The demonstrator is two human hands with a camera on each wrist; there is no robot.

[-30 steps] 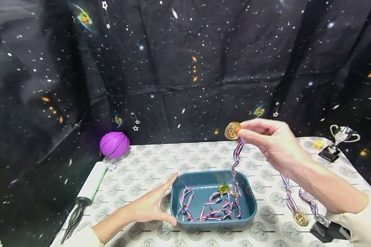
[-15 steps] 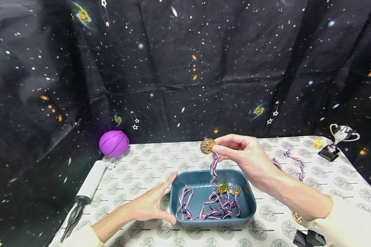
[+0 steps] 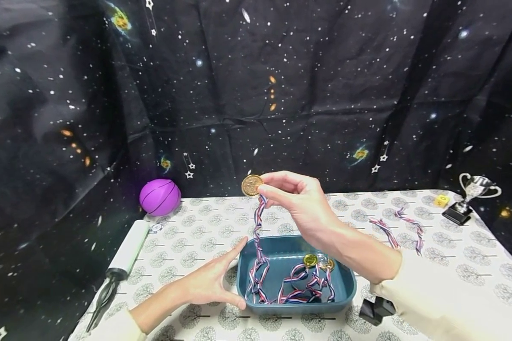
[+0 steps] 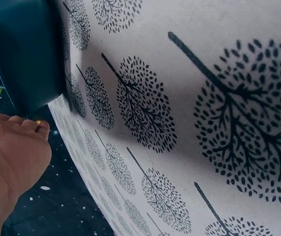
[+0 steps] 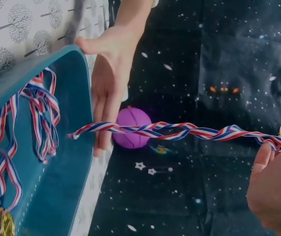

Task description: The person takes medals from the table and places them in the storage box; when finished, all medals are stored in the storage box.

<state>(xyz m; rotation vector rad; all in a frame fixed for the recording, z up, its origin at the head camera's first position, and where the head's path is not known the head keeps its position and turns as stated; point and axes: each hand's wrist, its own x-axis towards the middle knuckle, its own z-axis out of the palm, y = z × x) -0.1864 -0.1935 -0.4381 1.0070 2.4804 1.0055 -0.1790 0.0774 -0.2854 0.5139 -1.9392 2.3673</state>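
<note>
My right hand (image 3: 300,194) pinches a gold medal (image 3: 251,185) near its edge, above the left part of a teal bin (image 3: 296,308). From the medal a red, white and blue ribbon (image 3: 258,222) hangs down, its lower end over the bin, as the right wrist view also shows. Straight fingers and a spread thumb of my left hand (image 3: 211,282) lie against the bin's left end. Inside the bin are more striped ribbons (image 3: 298,298) and, at the right, a yellow-gold medal (image 3: 310,260), with other medals beside it partly behind my right forearm.
A purple ball (image 3: 160,197) and a white hand pump (image 3: 128,248) lie at the left. Silver trophy (image 3: 473,187) and yellow block (image 3: 441,201) stand at the far right. Loose ribbons (image 3: 411,222) run under my right sleeve. A dark starry cloth (image 3: 256,94) hangs behind the table.
My right hand has carried the medal leftward, from above the bin's right side to above its left side, dipping and then rising. The left hand stays at the bin's end.
</note>
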